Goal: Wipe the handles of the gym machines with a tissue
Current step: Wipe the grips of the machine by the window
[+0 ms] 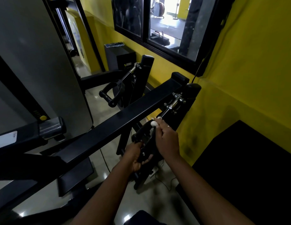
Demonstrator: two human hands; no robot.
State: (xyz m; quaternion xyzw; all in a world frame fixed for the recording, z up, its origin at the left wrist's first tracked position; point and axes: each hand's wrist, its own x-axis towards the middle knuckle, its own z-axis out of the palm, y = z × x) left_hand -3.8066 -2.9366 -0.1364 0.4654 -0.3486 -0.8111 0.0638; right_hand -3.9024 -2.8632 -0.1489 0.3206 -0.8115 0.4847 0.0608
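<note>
My left hand (135, 155) sits low on the near black D-shaped cable handle (142, 138), its fingers curled tight round the lower end of the grip bar. My right hand (167, 140) is just above it, fingers bunched and pinching a small crumpled white tissue (153, 123). The tissue presses against the handle's upper strap, where a thin black rod runs up to a silver swivel link (173, 103). Up and left of the right fingers, well apart, hangs a second black D-shaped handle (113, 93), untouched. A broad black steel beam (109, 125) crosses just left of both sets of fingers, and a yellow painted wall (239, 78) rises to their right.
</note>
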